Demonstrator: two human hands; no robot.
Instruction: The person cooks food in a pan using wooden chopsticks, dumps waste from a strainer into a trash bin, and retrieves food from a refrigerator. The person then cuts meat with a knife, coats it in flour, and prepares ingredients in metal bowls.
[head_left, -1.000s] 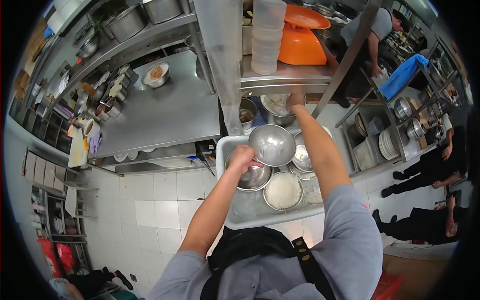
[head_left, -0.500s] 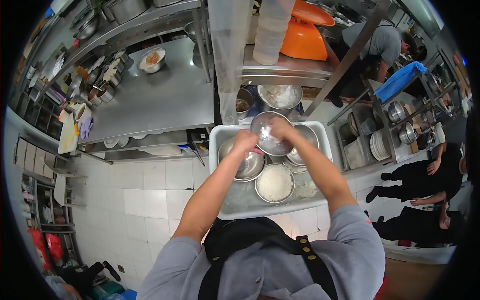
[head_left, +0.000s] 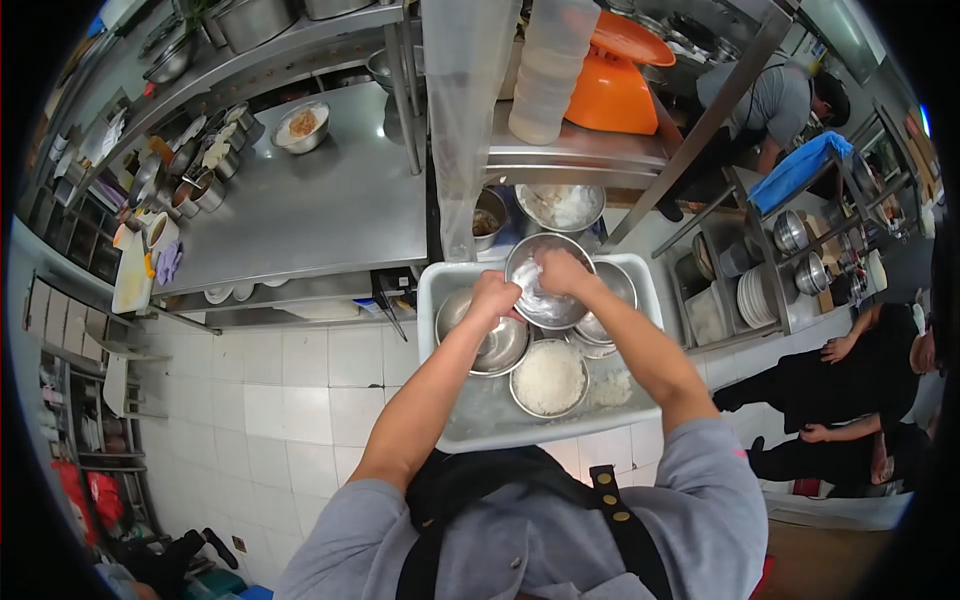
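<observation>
My left hand (head_left: 495, 297) is closed on the near left rim of a steel mixing bowl (head_left: 575, 312), which tilts over a white plastic tub (head_left: 452, 432). Inside that bowl my right hand (head_left: 563, 272) has its fingers curled down by a white, powdery-looking substance (head_left: 530, 295); whatever those fingers hold is hidden. Below, in the tub, stand a bowl of white grains like rice (head_left: 549, 378) and an empty-looking steel bowl (head_left: 503, 348). Another steel bowl (head_left: 618, 290) is partly covered by my right arm.
Beyond the tub stand a large bowl of white material (head_left: 562, 207) and a pot with brown contents (head_left: 487, 216). A steel table (head_left: 330, 205) lies left. An orange scale (head_left: 615, 90) sits on a shelf. People in black clothing (head_left: 850, 375) are at the right.
The held bowl has moved slightly right and down in view, with both hands. My right hand has shifted within it, and the white substance looks more smeared along the wall.
</observation>
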